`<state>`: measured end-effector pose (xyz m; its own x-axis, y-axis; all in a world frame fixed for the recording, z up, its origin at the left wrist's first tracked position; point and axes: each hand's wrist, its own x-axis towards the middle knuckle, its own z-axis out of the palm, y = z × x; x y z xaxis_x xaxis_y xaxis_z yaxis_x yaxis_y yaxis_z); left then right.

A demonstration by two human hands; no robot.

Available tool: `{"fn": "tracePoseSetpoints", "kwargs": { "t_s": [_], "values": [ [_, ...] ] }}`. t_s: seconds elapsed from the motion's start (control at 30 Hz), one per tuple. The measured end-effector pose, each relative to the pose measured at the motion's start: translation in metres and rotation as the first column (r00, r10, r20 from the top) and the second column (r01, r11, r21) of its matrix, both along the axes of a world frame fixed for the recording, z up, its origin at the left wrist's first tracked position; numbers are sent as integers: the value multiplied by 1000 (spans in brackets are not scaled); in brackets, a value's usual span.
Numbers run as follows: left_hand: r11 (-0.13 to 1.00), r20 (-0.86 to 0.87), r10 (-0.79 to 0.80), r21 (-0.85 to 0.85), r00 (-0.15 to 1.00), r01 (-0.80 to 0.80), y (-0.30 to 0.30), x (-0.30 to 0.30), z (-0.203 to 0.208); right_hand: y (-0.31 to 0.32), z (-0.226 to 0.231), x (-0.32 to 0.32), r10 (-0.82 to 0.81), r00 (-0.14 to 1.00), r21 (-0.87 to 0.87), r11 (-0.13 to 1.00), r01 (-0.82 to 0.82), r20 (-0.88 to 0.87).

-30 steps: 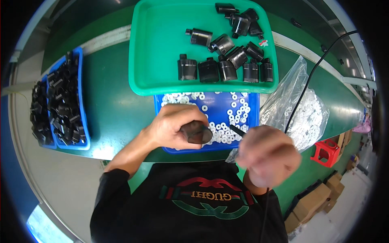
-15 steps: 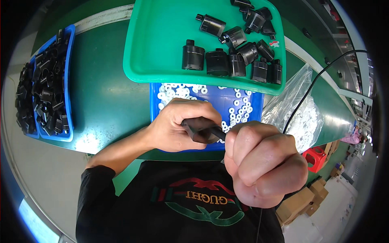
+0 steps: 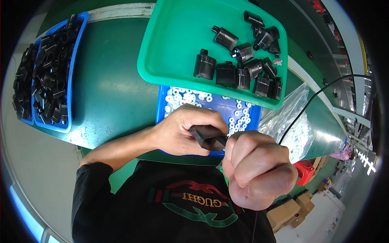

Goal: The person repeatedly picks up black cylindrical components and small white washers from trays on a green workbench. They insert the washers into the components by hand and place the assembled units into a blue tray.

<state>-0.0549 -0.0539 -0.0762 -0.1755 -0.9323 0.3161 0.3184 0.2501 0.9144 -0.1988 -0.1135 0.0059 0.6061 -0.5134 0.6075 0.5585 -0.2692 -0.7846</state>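
Note:
My left hand (image 3: 193,125) is wrapped round a dark, hollow plastic housing (image 3: 206,137) above the front of the blue tray. My right hand (image 3: 259,168) is a tight fist just to the right. A slim black piece (image 3: 222,140) runs between the housing and that fist; whether it belongs to the housing or is a separate part cannot be seen. What lies inside the right fingers is hidden. Beyond my hands, several similar black housings (image 3: 205,65) with short necks lie in a green tray (image 3: 170,48), toward its right side.
Under the green tray, a blue tray (image 3: 219,103) holds small white rings. A clear bag (image 3: 298,131) of white pieces lies to the right, with a black cable (image 3: 306,105) arching over it. Blue bins (image 3: 73,81) of black parts stand left. A red stool (image 3: 304,172) and cardboard boxes (image 3: 283,212) are lower right.
The view has turned slightly, so the trays appear farther right. My right fist has come a little left, closer to the housing. Both hands keep their closed grip.

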Motion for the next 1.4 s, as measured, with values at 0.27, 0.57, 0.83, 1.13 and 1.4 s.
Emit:
{"fn": "tracePoseSetpoints", "kwargs": {
  "t_s": [0.27, 0.57, 0.83, 1.13, 1.4],
  "values": [
    [1000, -4, -7, 13, 1000, 7, 1, 0, 1, 10, 0, 7, -73, 997, 69, 995, 75, -30],
    [993, 68, -1, 116, 998, -7, -1, -3, 6, 13, -20, 15, -166, 985, 26, 986, 166, 41],
    [974, 294, 210, 25, 932, -227, 16, 13, 33, 23, 45, -6, -97, 974, 181, 982, 59, 206],
    [794, 272, 607, -172, 747, -583, 61, 14, 69, 16, -9, -68, -438, 728, -423, 879, 222, -527],
    [779, 245, 617, -51, 748, -626, 57, -18, 92, 24, -50, -74, -669, 445, -717, 692, 82, -596]
  ]
}}
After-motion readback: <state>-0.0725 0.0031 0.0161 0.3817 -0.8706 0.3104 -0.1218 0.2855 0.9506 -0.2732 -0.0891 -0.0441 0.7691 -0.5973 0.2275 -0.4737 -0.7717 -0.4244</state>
